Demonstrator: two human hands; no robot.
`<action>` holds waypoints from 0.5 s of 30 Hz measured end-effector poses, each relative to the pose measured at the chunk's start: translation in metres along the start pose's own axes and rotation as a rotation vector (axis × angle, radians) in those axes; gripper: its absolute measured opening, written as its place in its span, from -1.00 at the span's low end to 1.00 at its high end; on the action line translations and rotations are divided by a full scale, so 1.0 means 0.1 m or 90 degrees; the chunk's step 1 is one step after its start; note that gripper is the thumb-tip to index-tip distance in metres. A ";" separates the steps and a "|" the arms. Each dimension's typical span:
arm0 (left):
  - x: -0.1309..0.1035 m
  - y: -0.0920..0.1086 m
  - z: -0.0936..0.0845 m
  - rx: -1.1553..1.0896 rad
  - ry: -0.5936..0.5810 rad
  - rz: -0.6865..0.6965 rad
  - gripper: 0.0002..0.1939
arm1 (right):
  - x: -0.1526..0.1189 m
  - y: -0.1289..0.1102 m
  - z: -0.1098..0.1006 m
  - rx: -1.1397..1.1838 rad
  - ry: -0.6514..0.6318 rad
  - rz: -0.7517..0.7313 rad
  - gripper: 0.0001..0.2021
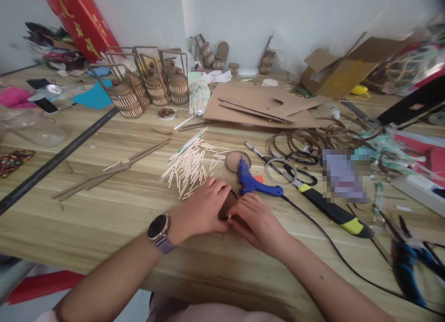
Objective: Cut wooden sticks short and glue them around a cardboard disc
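Observation:
My left hand (205, 206), with a watch on the wrist, is closed around a round brown cardboard disc (227, 205) with a notched edge. In my right hand (253, 217) a small pale wooden stick (229, 216) is pinched at the disc's near edge. The hands partly hide the disc. Just beyond them lies a blue hot glue gun (259, 186), its nozzle over a second round disc (233, 161) with a scalloped rim. Left of that disc is a pile of short pale sticks (189, 167).
Small lidded baskets with tall handles (158, 88) stand at the back left. Flat cardboard (243, 92) lies behind the sticks. To the right are a yellow-black utility knife (333, 211), scissors (301, 171), blue-handled pliers (408, 266) and brown strip coils (295, 141). The glue gun's cord (323, 234) runs right.

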State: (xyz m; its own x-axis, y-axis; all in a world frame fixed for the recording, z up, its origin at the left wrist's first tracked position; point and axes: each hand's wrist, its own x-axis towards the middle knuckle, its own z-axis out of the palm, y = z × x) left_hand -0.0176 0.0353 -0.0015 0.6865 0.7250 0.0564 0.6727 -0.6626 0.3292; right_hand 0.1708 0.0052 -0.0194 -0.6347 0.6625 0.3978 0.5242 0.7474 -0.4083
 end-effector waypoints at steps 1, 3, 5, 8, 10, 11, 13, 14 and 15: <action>0.00 0.00 0.00 -0.001 0.002 0.000 -0.41 | 0.00 0.00 -0.02 0.002 -0.003 0.005 -0.91; 0.01 0.00 0.00 -0.002 0.006 0.004 -0.42 | 0.01 0.02 -0.09 0.007 -0.007 0.014 -0.93; 0.01 -0.01 0.00 0.004 0.007 0.009 -0.42 | 0.01 0.09 -0.20 0.004 0.007 0.033 -0.79; 0.00 -0.01 0.00 0.028 0.017 0.021 -0.45 | -0.02 0.29 -0.38 -0.067 0.051 0.105 -0.72; 0.00 -0.01 0.00 0.042 0.021 0.023 -0.45 | -0.04 0.43 -0.44 -0.161 0.035 0.172 -0.66; 0.00 -0.02 0.01 0.046 0.021 0.023 -0.45 | -0.04 0.48 -0.45 -0.200 0.012 0.197 -0.63; 0.00 -0.02 0.01 0.049 0.022 0.022 -0.44 | -0.05 0.56 -0.41 -0.245 -0.046 0.218 -0.57; 0.00 -0.02 0.02 0.048 0.023 0.023 -0.44 | -0.04 0.58 -0.38 -0.253 -0.070 0.214 -0.56; 0.00 -0.03 0.02 0.048 0.025 0.024 -0.44 | -0.03 0.59 -0.35 -0.259 -0.087 0.205 -0.53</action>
State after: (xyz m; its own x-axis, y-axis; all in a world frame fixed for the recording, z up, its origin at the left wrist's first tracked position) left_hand -0.0190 0.0365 -0.0043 0.7013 0.7050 0.1054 0.6662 -0.7008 0.2550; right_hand 0.2240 0.0491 -0.0158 -0.4596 0.8691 0.1827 0.8649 0.4848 -0.1302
